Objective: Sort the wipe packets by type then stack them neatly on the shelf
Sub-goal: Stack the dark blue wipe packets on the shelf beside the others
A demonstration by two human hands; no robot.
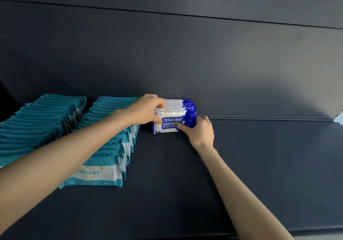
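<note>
Several blue-and-white alcohol wipe packets [171, 124] stand upright in a short row against the back wall of the dark shelf [259, 156]. My left hand [146, 111] grips the left end of the front packets, thumb on the front face and fingers curled over the tops. My right hand [201, 129] pinches the blue right end of the front packet. Two long rows of teal-and-white wipe packets [100, 173] stand to the left; my left forearm crosses over the nearer row.
The second teal row [42, 113] runs along the far left. A dark back wall [222, 63] rises behind the packets. The shelf's front edge [315, 229] shows at the lower right. Bare shelf surface lies right of the blue packets.
</note>
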